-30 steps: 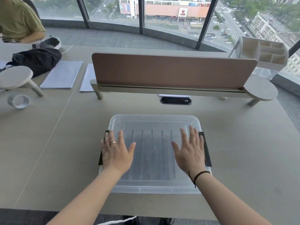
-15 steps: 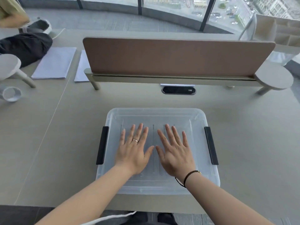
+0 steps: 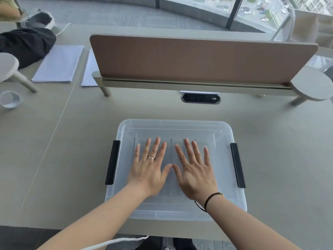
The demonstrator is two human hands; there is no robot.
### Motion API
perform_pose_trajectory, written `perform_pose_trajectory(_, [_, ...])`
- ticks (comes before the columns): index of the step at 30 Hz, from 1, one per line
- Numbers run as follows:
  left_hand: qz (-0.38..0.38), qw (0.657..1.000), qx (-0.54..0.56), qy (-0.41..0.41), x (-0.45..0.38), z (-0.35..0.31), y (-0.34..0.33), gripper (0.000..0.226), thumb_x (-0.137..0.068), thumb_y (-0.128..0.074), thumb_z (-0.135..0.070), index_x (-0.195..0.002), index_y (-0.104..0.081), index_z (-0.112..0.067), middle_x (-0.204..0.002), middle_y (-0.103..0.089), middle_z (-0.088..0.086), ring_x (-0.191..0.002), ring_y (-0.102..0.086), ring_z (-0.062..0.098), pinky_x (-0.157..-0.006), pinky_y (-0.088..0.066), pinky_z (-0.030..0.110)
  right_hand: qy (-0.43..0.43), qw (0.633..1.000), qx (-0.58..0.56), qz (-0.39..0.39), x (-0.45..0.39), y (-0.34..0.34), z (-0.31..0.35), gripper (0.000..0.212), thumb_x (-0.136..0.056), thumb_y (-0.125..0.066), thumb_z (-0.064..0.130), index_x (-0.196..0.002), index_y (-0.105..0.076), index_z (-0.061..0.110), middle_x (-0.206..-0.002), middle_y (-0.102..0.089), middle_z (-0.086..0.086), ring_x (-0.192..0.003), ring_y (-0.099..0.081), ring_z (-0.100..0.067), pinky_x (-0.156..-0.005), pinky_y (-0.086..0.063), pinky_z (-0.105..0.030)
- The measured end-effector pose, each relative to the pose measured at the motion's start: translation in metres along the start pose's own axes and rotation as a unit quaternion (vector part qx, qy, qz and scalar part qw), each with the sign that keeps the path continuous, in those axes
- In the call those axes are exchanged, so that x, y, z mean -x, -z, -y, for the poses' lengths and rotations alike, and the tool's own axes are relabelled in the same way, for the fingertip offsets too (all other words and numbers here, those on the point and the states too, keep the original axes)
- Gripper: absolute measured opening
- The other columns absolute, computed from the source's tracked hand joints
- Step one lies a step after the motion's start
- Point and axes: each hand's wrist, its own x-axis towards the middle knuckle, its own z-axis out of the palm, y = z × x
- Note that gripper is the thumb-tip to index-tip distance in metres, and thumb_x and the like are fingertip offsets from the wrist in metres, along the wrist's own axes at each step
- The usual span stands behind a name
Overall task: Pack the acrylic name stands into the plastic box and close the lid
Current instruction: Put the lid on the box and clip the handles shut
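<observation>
Head cam: left hand (image 3: 150,170) & right hand (image 3: 195,173) lay spread flat, gripping nothing, on flexy lid (image 3: 175,127); 2 black latches (image 3: 112,162) likely best hold.

Beige desk (image 3: 54,159) bearing: clear lidded box (image 3: 223,134) near front edge; partition (image 3: 198,58) on legs behind it; cable port (image 3: 200,98) between them; papers (image 3: 57,64), tape roll (image 3: 10,99), dark bag (image 3: 25,46) far left.
</observation>
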Motion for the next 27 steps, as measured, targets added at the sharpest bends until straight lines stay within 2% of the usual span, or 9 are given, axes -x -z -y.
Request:
perform_pose_trajectory(4, [0.006,1.0,-0.002,-0.001,0.002,0.0,0.004,0.073,-0.095,0.0,-0.066,-0.153,0.019,-0.025,-0.159,0.029,-0.003,-0.145,0.031,0.023,-0.119,0.012,0.052,-0.003,1.0,-0.002,-0.014,0.0,0.002,0.001,0.063,-0.098,-0.014,0.06,-0.155,0.0,0.035,-0.164,0.011,0.004,-0.151,0.013,-0.018,-0.12,0.001,-0.053])
perform_pose_trajectory(7, [0.009,1.0,0.0,0.001,0.003,0.001,0.005,0.074,-0.094,0.0,-0.067,-0.153,0.02,-0.027,-0.159,0.029,-0.003,-0.144,0.032,0.022,-0.119,0.013,0.051,-0.001,1.0,-0.002,-0.004,0.001,0.002,0.002,0.063,-0.098,-0.01,0.06,-0.154,0.004,0.037,-0.163,0.015,0.005,-0.15,0.017,-0.017,-0.121,0.004,-0.052])
perform_pose_trajectory(12, [0.008,1.0,0.008,-0.007,0.005,0.002,0.01,0.075,-0.095,-0.006,-0.068,-0.154,0.016,-0.029,-0.159,0.027,-0.005,-0.144,0.032,0.02,-0.117,0.018,0.049,-0.008,1.0,-0.018,-0.023,0.003,0.006,0.003,0.061,-0.098,-0.014,0.059,-0.155,-0.006,0.036,-0.164,0.005,0.005,-0.152,0.009,-0.017,-0.12,0.005,-0.05])
perform_pose_trajectory(15, [-0.004,0.999,0.035,-0.022,0.007,0.006,0.013,0.073,-0.095,-0.012,-0.068,-0.156,0.007,-0.033,-0.161,0.021,-0.008,-0.146,0.028,0.015,-0.118,0.017,0.046,-0.011,1.0,-0.02,-0.021,0.004,0.008,0.004,0.062,-0.097,-0.012,0.06,-0.154,-0.005,0.038,-0.164,0.006,0.006,-0.151,0.01,-0.016,-0.12,0.006,-0.048])
perform_pose_trajectory(20, [-0.059,0.992,0.108,-0.024,0.02,0.024,0.01,0.062,-0.097,-0.019,-0.063,-0.154,-0.019,-0.038,-0.163,-0.004,-0.016,-0.149,0.01,0.004,-0.122,0.006,0.038,-0.001,1.0,-0.027,-0.013,0.005,0.014,0.0,0.061,-0.097,-0.016,0.06,-0.154,-0.01,0.038,-0.164,0.002,0.007,-0.152,0.005,-0.016,-0.119,0.01,-0.042])
perform_pose_trajectory(23, [-0.073,0.989,0.129,-0.015,0.029,0.037,0.006,0.059,-0.099,-0.022,-0.06,-0.154,-0.023,-0.037,-0.163,-0.006,-0.017,-0.149,0.011,0.003,-0.122,0.004,0.034,0.013,1.0,-0.025,-0.001,0.01,0.019,-0.011,0.061,-0.097,-0.018,0.061,-0.154,-0.009,0.04,-0.164,0.003,0.011,-0.152,0.007,-0.013,-0.12,0.012,-0.037])
perform_pose_trajectory(27, [-0.07,0.989,0.13,-0.013,0.031,0.038,0.008,0.059,-0.099,-0.025,-0.058,-0.154,-0.022,-0.037,-0.164,-0.003,-0.016,-0.148,0.015,0.003,-0.121,0.006,0.033,0.015,1.0,-0.011,0.002,0.024,0.018,-0.02,0.067,-0.091,-0.002,0.066,-0.154,-0.007,0.041,-0.164,0.004,0.014,-0.151,0.008,-0.011,-0.119,0.011,-0.039])
